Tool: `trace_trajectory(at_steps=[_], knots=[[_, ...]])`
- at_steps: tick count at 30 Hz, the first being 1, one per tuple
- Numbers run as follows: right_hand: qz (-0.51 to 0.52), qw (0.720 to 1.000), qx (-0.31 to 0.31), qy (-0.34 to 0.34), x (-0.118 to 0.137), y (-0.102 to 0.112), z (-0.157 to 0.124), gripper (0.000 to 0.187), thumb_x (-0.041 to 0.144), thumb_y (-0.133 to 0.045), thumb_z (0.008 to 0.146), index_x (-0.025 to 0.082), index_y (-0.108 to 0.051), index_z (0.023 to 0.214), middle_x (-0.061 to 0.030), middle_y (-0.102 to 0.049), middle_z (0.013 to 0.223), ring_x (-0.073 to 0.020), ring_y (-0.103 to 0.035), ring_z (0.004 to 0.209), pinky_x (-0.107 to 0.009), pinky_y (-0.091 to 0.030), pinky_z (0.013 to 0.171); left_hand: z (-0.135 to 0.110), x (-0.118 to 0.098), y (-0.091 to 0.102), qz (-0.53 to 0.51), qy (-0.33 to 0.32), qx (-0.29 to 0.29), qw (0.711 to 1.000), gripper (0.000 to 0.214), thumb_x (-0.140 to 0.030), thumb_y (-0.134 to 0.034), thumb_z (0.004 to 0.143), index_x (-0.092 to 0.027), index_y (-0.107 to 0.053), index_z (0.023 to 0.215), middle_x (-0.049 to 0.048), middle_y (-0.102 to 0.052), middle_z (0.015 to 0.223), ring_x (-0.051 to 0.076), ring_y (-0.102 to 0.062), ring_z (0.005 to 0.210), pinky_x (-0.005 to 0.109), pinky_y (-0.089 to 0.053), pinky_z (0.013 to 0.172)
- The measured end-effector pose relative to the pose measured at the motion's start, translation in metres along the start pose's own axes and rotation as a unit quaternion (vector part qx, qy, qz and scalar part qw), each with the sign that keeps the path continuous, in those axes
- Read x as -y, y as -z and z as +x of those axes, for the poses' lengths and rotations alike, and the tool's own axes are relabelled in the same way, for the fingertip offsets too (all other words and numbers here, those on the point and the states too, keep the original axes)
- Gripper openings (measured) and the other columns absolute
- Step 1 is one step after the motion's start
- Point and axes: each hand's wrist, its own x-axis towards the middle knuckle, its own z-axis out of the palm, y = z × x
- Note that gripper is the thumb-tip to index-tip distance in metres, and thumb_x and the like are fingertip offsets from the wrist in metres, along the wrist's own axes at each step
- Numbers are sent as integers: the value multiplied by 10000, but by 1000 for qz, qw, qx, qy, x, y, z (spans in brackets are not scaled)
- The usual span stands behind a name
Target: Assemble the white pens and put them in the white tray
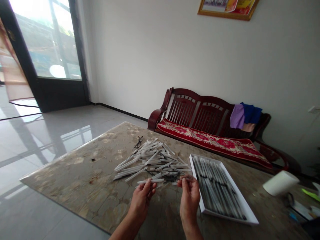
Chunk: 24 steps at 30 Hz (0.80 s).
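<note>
**Left hand (pixel 142 199) and right hand (pixel 188 199) pinch slim white tubes (pixel 150 180) above a loose heap (pixel 150 161)**

The fingers of both hands are curled and closed into pinches, with the palms turned toward each other. The left fingertips grip one long tube, which lies crosswise and sticks out on both sides of them. The right fingertips close on a shorter white piece (pixel 185 178), though at this size it is hard to tell exactly how it sits between them. The hands are apart, with a small gap between them, and both hang just over the near side of the heap.

The tubes are thin, straight and whitish, with dark marks showing along some of them. In the heap they lie crossed at all angles, near the middle of the stone-patterned tabletop (pixel 75 186). A few stray ends point toward the left hand.

Just right of the right hand, a shallow white tray (pixel 246 203) sits at an angle, packed with similar tubes in rough parallel rows. Beyond the heap, toward the far edge, lie folded black-framed glasses (pixel 138 142). Over by the right side stands a white paper roll (pixel 280 183), tipped on its side, with small colored items past it. Behind the tabletop is a dark wooden bench (pixel 200 108) with a red patterned cushion (pixel 212 141) and purple and blue cloths (pixel 245 115) draped over its back.
</note>
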Motion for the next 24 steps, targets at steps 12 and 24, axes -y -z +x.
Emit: trace_trajectory(at_steps=[12,24], knots=[[-131,978,161,24,-35,-2,-52,350,446,-491,917,235,-707,1095,-80,-710,1135,-227,-659,1039,-338,-542,850,-10,11,6,42,-1,65,997,193,-162,-825,686,-129,-635,696,-10,-652,619,126,-687,570,170,-551,494],[-496,826,191,189,-46,14,25,187,110,-574,780,242,-669,874,-43,-686,890,-226,-645,882,-304,-481,760,4,6,12,14,-24,18,999,80,-61,-699,803,-128,-661,825,31,-708,712,130,-718,629,169,-584,565]])
